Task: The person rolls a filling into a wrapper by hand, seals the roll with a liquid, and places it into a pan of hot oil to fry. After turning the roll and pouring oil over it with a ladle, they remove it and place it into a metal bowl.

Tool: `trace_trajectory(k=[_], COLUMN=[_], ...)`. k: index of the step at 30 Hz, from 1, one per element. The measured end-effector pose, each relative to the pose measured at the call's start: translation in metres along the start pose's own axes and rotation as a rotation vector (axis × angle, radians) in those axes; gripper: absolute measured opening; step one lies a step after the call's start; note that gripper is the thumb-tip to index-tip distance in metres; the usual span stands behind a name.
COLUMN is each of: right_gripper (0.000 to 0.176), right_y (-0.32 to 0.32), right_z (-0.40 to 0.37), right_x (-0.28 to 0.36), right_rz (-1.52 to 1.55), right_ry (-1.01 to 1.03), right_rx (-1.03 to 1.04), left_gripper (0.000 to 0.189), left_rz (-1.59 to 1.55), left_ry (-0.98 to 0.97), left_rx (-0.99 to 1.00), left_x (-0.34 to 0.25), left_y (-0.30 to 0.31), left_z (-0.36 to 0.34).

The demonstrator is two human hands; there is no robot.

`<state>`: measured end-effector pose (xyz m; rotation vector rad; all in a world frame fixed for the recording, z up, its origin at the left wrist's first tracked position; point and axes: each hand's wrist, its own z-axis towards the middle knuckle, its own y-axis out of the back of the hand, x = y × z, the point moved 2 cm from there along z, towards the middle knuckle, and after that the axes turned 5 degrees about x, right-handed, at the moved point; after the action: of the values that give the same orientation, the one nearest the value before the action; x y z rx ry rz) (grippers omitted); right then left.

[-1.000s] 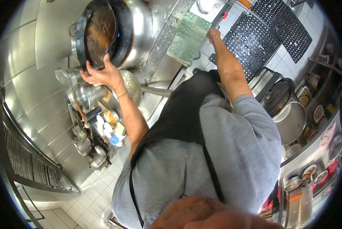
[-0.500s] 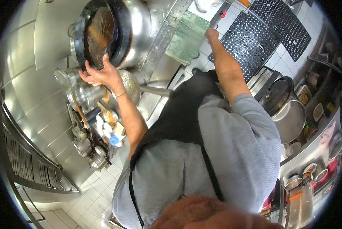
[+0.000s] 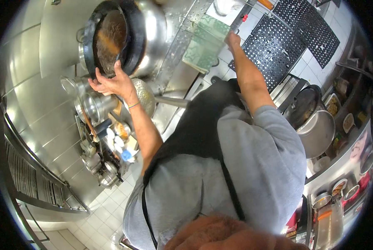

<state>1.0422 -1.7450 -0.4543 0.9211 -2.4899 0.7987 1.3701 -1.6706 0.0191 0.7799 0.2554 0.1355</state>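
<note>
My left hand (image 3: pixel 112 85) is at the near rim of a large black wok (image 3: pixel 138 39) on the left, its fingers spread and its thumb raised. Dark brown liquid (image 3: pixel 111 39) with an orange reflection fills part of the wok. Just below the hand lies a perforated strainer (image 3: pixel 144 100) with a long metal handle. My right hand (image 3: pixel 233 39) is closed at the counter's edge, beside a folded green patterned cloth (image 3: pixel 207 46). A narrow grey bar with a red piece (image 3: pixel 244 18) runs up from it. What the right fingers hold is hidden.
Metal bowls and pots (image 3: pixel 97 106) crowd the left side. Black perforated mats (image 3: pixel 274 46) lie on the white tiled floor ahead. A large pot (image 3: pixel 317 133) with a dark lid stands at right, near shelves with small food containers (image 3: pixel 332 104).
The whole view has shifted very slightly. My left hand stays at the wok's rim, and my right hand remains closed beside the green cloth.
</note>
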Motion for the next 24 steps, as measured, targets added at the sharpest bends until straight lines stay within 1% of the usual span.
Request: trace_trajectory(k=[3,5,7,10,12,13,17,19,20,23,24], right_gripper=[0.027,0.029,0.027,0.009,0.006,0.007,0.011,0.01,0.005,0.018,0.017], right_y=[-0.014,-0.012,-0.003,-0.001,-0.002,-0.002,-0.001,-0.002,-0.004,-0.005,-0.003], right_z=[-0.024,-0.036,0.011,0.017,0.018,0.018,0.024,0.018,0.015,0.018,0.019], right_x=[0.017,0.021,-0.009,-0.009,-0.01,-0.01,-0.013,-0.009,-0.007,-0.01,-0.01], right_rz=[-0.051,-0.087,-0.064,-0.138,-0.117,-0.107,-0.169,-0.166,-0.184,-0.228,-0.235], right_ry=[0.053,0.084,0.11,0.067,0.089,0.1,0.088,0.043,0.066,0.082,0.051], right_rx=[-0.041,-0.081,-0.016,-0.04,-0.099,-0.128,-0.122,-0.139,-0.149,-0.145,-0.122], left_gripper=[0.079,0.08,0.081,0.08,0.08,0.08,0.08,0.08,0.08,0.08,0.081], left_rz=[0.007,-0.03,-0.005,0.011,0.026,0.033,0.023,0.031,0.03,0.014,-0.001], left_ry=[-0.041,-0.018,-0.028,-0.023,-0.026,-0.027,0.001,-0.022,-0.025,-0.025,-0.021], left_rx=[-0.023,-0.003,-0.016,-0.016,-0.018,-0.019,-0.001,-0.019,-0.021,-0.02,-0.017], left_x=[0.001,-0.002,0.002,0.004,0.005,0.005,0.001,0.003,0.004,0.004,0.004], left_y=[-0.001,-0.001,-0.001,-0.003,-0.003,-0.003,-0.001,-0.002,-0.003,-0.003,-0.002], left_z=[0.001,0.0,0.0,0.0,0.001,0.001,0.0,0.001,0.001,0.0,0.0])
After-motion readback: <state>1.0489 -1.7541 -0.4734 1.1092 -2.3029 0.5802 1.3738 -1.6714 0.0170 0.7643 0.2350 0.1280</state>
